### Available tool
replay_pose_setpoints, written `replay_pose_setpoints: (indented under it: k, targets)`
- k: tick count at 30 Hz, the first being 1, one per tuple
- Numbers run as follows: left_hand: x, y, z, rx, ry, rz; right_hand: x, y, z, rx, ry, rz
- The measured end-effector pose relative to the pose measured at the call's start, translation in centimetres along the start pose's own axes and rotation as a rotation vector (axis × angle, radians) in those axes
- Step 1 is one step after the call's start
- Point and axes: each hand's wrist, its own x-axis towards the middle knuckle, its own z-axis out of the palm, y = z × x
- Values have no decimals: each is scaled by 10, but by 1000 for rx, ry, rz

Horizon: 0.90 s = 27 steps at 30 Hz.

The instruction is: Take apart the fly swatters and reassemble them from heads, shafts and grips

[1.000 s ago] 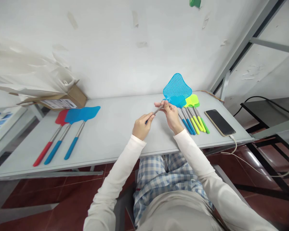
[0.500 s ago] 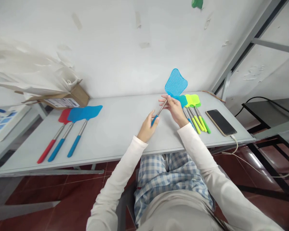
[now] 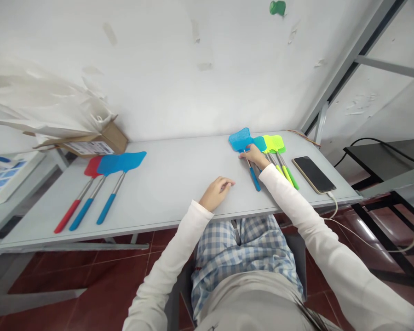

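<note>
A blue fly swatter (image 3: 240, 139) lies at a slant on the table, its mesh head toward the wall and its blue grip toward me. My right hand (image 3: 257, 156) pinches its metal shaft just below the head. Close against it on the right are a teal-headed fly swatter (image 3: 260, 143), partly behind my hand, and several yellow-green fly swatters (image 3: 276, 143). My left hand (image 3: 216, 193) rests on the table left of the blue grip, fingers loosely curled together with nothing in them.
On the left side of the table lie a red fly swatter (image 3: 69, 216) and two blue fly swatters (image 3: 124, 162). A cardboard box (image 3: 112, 138) stands at the back left. A phone (image 3: 313, 174) with a white cable lies at the right end of the grey table (image 3: 179, 184).
The blue fly swatter has come down from the air onto the table beside the right-hand group. My left hand has let go of its grip; my right hand still holds the shaft.
</note>
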Motion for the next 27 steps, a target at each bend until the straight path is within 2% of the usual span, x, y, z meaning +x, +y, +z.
replay_pose_setpoints:
  k: [1, 3, 5, 9, 13, 17, 20, 24, 27]
  targets:
    - [-1, 0, 0, 7, -4, -3, -1, -1, 1, -131, 15, 15]
    - [-3, -1, 0, 17, -4, -4, -6, -5, 3, -529, 25, 16]
    - [-7, -3, -1, 17, -3, 15, -13, -11, 5, -853, -10, -37]
    - [-19, -8, -8, 0, 10, 52, -29, -16, 6, -1000, -42, -95]
    - [-30, -11, -20, -1, 38, 28, -44, -13, 5, -1117, -56, -164]
    - [-28, -9, -20, 24, 31, -10, -49, -12, 5, -1027, -60, -147]
    - [-16, -10, -10, 14, 37, -75, -49, -15, 6, -850, -63, -84]
    - [15, -14, 4, -39, 78, -136, -55, -22, 21, -341, -62, 1]
    - [42, -11, 5, -90, 68, -124, -58, -29, 40, 18, -49, -22]
